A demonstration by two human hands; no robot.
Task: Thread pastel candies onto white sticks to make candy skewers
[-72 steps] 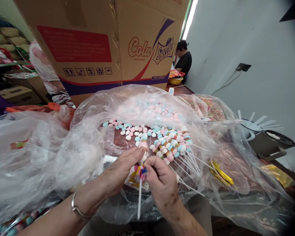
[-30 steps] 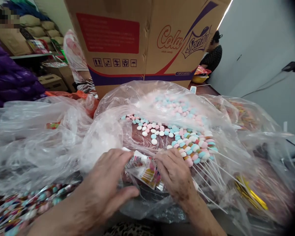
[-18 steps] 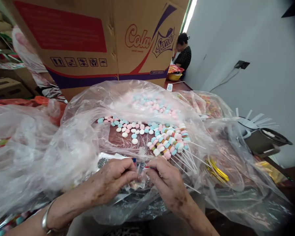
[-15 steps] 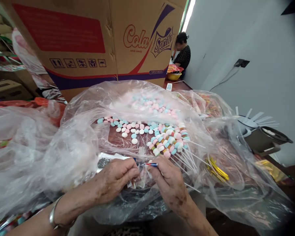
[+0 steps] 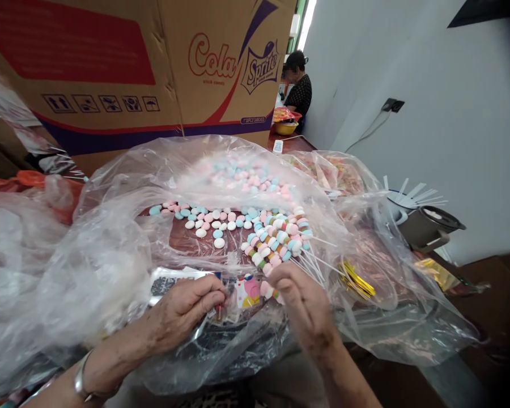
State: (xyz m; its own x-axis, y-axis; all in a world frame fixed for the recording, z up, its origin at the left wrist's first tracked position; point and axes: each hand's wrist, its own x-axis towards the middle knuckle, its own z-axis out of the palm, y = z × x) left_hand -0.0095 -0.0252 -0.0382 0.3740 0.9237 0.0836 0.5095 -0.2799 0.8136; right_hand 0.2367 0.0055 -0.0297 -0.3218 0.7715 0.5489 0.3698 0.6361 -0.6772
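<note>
Left hand [image 5: 182,309] pinches a printed wrapper [image 5: 242,292]; right hand [image 5: 301,300] grips a candy skewer [image 5: 268,290] beside it

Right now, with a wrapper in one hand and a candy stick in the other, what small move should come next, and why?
Probably slide the candy stick into the wrapper. The left hand pinches the printed wrapper by its edge, and the right hand holds the stick's candy end right beside it, nearly touching. I cannot tell if the wrapper's mouth is open, so the left fingers may need to spread it first.
</note>
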